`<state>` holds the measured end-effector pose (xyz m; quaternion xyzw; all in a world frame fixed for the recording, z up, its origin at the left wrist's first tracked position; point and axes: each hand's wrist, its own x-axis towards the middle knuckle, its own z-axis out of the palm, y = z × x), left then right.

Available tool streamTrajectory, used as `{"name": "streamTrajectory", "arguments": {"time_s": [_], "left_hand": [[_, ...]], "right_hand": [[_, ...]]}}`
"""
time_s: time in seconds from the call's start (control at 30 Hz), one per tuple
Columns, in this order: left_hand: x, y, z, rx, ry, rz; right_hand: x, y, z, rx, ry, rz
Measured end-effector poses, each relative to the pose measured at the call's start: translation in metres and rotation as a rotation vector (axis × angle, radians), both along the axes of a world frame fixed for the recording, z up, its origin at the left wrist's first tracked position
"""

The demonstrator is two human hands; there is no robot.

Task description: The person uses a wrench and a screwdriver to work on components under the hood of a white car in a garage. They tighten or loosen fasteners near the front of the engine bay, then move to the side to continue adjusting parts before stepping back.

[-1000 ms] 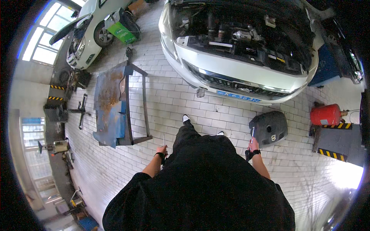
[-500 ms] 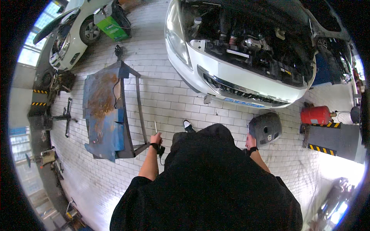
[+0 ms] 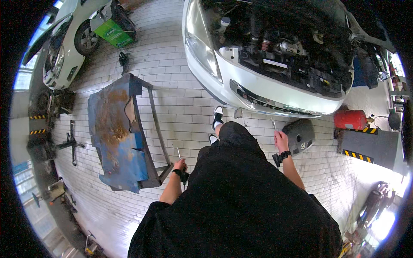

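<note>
My left hand point(image 3: 180, 165) is closed around a slim tool with a thin metal shaft point(image 3: 178, 153), which points forward; its handle is hidden in the fingers. In my right hand point(image 3: 282, 142) is a slender silver tool point(image 3: 274, 124), its free end toward the car; I cannot make out its exact kind. Straight ahead stands a white car point(image 3: 279, 92) with its engine bay point(image 3: 284, 51) exposed. The right hand is just short of its front bumper, beside a dark grey plastic cover point(image 3: 306, 134) on the floor. The left hand is nearest the corner of a metal-framed worktable point(image 3: 164, 172).
The worktable bears a worn blue, rust-stained top point(image 3: 115, 129). A red tank point(image 3: 350, 119) sits by a grey ramp with striped edges point(image 3: 365, 148) at right. Far left are a second white car point(image 3: 64, 64), a green-and-grey machine point(image 3: 114, 32) and a black floor stand point(image 3: 71, 142).
I have stepped forward toward the white car, and one shoe now shows farther ahead. My right hand has risen forward with its tool; the left still grips its own.
</note>
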<state>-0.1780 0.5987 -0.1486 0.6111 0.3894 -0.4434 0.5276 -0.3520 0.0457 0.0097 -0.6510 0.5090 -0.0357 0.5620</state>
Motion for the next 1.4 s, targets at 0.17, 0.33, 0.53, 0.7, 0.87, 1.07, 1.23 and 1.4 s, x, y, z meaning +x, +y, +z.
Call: {"name": "streamTrajectory", "arguments": {"time_s": [0.17,0.33,0.53,0.7,0.87,1.07,1.23,1.4], "left_hand": [[0.035,-0.009,0.018,-0.054,-0.234,-0.222],[0.120,0.011,0.035,0.096,-0.140,-0.090],[0.234,-0.052,0.120,0.169,-0.279,-0.054],[0.294,-0.080,0.127,0.098,-0.258,-0.136],[0.349,-0.084,0.082,0.029,-0.177,-0.328],[0.456,-0.110,0.063,0.057,-0.155,-0.545],[0.576,-0.137,0.048,0.061,-0.232,-0.863],[0.654,-0.202,0.070,-0.094,-0.364,-0.885]], "right_hand": [[0.086,-0.008,-0.002,-0.016,-0.086,0.189],[0.209,0.002,0.058,0.195,-0.104,0.370],[0.294,-0.026,0.039,-0.492,-0.145,0.507],[0.341,-0.037,0.038,-0.597,-0.007,0.418],[0.369,-0.030,0.039,-0.686,0.058,0.395],[0.394,-0.005,0.043,-0.649,0.422,0.399],[0.422,0.019,0.044,-0.670,0.564,0.213],[0.430,0.035,0.046,-0.609,0.614,0.091]]}}
